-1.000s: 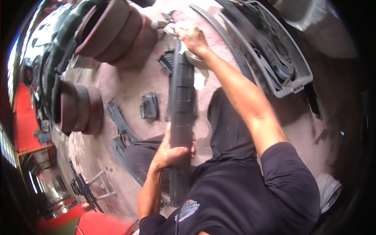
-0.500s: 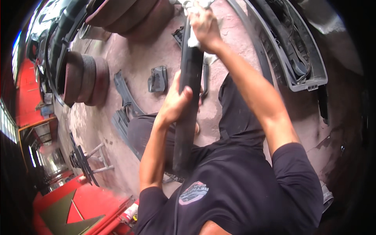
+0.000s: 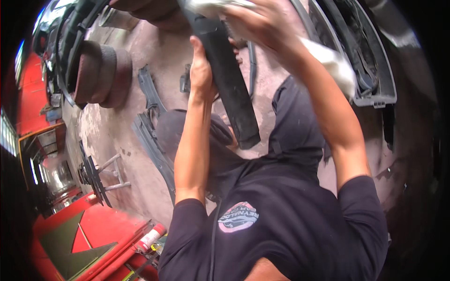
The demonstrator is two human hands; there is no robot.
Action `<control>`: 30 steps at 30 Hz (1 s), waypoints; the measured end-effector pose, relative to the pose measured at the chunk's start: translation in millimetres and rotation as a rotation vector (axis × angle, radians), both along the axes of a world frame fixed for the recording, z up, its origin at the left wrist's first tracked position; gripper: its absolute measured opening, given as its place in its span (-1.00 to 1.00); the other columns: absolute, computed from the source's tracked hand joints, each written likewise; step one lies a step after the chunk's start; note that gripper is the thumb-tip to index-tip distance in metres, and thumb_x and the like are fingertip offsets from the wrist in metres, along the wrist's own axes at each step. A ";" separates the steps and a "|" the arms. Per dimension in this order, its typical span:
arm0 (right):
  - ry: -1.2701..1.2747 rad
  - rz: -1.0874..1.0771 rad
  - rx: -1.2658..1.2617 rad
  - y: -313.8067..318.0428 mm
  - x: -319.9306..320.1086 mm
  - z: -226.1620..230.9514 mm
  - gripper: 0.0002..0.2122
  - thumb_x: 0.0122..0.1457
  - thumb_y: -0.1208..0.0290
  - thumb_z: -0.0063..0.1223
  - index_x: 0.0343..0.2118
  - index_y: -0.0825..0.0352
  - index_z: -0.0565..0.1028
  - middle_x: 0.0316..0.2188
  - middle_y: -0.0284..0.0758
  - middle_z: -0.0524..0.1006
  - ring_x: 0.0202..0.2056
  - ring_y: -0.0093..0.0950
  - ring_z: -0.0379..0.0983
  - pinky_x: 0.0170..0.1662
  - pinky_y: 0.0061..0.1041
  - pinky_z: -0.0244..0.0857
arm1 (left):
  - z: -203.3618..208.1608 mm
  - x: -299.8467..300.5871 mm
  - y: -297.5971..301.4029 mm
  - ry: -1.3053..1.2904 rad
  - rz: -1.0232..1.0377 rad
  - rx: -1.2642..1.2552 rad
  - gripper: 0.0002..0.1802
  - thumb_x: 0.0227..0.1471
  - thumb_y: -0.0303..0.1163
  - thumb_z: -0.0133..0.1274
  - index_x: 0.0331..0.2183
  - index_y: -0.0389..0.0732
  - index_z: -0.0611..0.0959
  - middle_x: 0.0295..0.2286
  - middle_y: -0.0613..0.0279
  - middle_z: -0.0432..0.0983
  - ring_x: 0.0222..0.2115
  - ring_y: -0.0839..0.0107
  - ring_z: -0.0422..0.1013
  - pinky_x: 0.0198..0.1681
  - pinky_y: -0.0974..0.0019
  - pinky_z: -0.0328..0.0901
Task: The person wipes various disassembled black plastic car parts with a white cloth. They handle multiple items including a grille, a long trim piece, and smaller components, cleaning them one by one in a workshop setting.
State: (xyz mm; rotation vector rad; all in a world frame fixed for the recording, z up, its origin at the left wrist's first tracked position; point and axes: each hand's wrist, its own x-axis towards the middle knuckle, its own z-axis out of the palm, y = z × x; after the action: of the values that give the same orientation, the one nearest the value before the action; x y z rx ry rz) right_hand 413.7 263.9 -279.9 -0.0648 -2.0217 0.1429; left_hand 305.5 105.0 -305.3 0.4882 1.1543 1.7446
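Observation:
A long black plastic trim piece (image 3: 229,84) slants in front of me, its far end tipped left and cut off by the upper edge. My left hand (image 3: 202,70) is wrapped round it, thumb on the left side and fingertips showing at the right. Closed around a white cloth (image 3: 330,63), my right hand (image 3: 262,23) is over the far part of the piece, blurred by motion. One part of the cloth lies against the piece near the top; another flares out beyond my right forearm.
Worn tyres (image 3: 117,75) stand at the far left. Grey plastic trim (image 3: 152,147) lies beside my left knee, with a small dark part (image 3: 185,80) beyond. A long grey housing (image 3: 377,100) rests at the right. A red structure (image 3: 105,227) and a metal-legged stand (image 3: 115,173) are at the left.
The trim piece has moved away from my body, its far end swinging left. My left hand has moved farther out with it. My right hand has shifted right, and the cloth now flares outward.

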 end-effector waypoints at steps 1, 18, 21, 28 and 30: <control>-0.106 0.102 -0.234 -14.0 -27.2 -13.1 -0.76 0.31 0.42 -0.04 -0.08 0.41 0.57 -0.17 -0.16 0.64 -0.20 -0.25 0.60 -0.12 -0.29 0.50 | 2.1 8.4 8.1 -0.016 -0.011 0.003 -0.19 0.29 0.34 -0.28 0.06 -0.26 0.49 -0.18 0.10 0.56 -0.32 0.29 0.57 -0.28 0.21 0.55; -0.151 0.273 -0.594 -92.5 27.2 -49.5 -0.51 0.12 0.54 -0.02 0.17 0.43 0.42 0.12 0.13 0.39 0.12 0.15 0.33 0.21 -0.08 0.24 | -35.0 -26.4 29.1 -0.021 0.153 0.090 -0.13 0.30 0.34 -0.35 -0.15 -0.39 0.57 -0.33 -0.02 0.59 -0.31 0.13 0.56 -0.25 0.08 0.51; -0.210 0.186 -0.549 -102.5 13.7 -52.8 -0.51 0.12 0.51 0.03 0.17 0.41 0.43 0.13 0.09 0.41 0.12 0.07 0.36 0.21 -0.11 0.28 | -34.3 -52.6 12.3 -0.229 0.081 0.145 -0.10 0.30 0.34 -0.40 -0.10 -0.41 0.54 -0.29 -0.04 0.58 -0.28 0.05 0.52 -0.11 -0.05 0.47; -0.425 0.220 -0.580 -160.7 151.2 -86.1 -0.44 -0.03 0.63 0.14 0.15 0.29 0.50 -0.15 -0.12 0.53 -0.21 -0.15 0.52 -0.14 -0.26 0.45 | -22.9 -46.8 12.3 0.010 0.254 0.175 -0.23 0.39 0.20 -0.58 -0.02 -0.31 0.45 -0.18 -0.10 0.52 -0.30 0.08 0.47 -0.20 -0.03 0.48; -0.513 0.221 -0.638 -157.5 193.1 -107.7 -0.53 -0.05 0.68 0.09 0.02 0.32 0.58 -0.20 -0.15 0.57 -0.27 -0.24 0.57 -0.23 -0.36 0.49 | -14.7 -43.4 14.3 0.029 0.273 0.168 -0.22 0.38 0.22 -0.55 -0.01 -0.30 0.45 -0.21 -0.06 0.54 -0.35 0.15 0.50 -0.28 0.05 0.51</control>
State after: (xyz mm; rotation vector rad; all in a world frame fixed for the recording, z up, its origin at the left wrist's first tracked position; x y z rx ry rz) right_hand 606.7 106.3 -387.6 -0.3051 -2.4082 0.9944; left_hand 262.1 119.3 -320.0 0.4740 1.1414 2.0887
